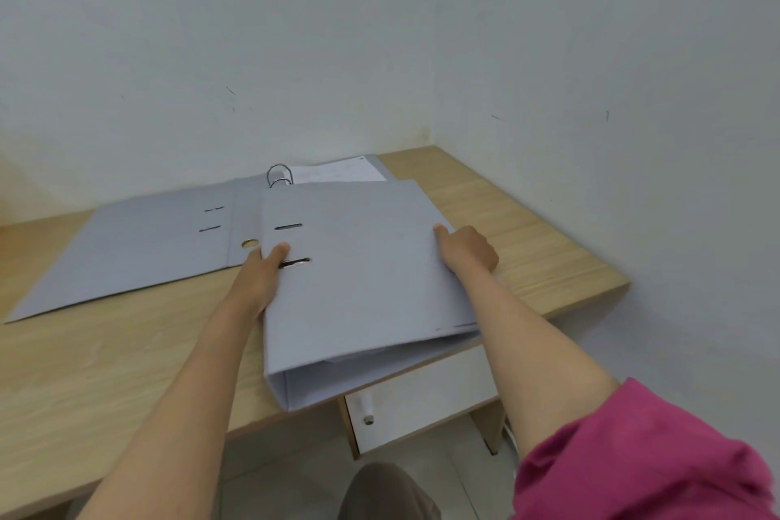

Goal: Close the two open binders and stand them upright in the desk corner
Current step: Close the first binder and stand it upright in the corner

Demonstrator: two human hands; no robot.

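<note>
A closed grey binder (363,287) is held lifted over the desk's front edge, its spine toward me. My left hand (259,279) grips its left side, thumb on the cover near a slot. My right hand (466,251) grips its right edge. Behind it a second grey binder (139,249) lies open flat on the wooden desk (105,372), with its metal rings (277,175) standing up and white paper (333,171) on its right half. The desk corner (430,156) where the two walls meet is at the back right.
White walls close in the desk at the back and on the right. A white drawer unit (422,397) with a knob sits under the desk's right end. My knee (384,490) shows at the bottom, over a tiled floor.
</note>
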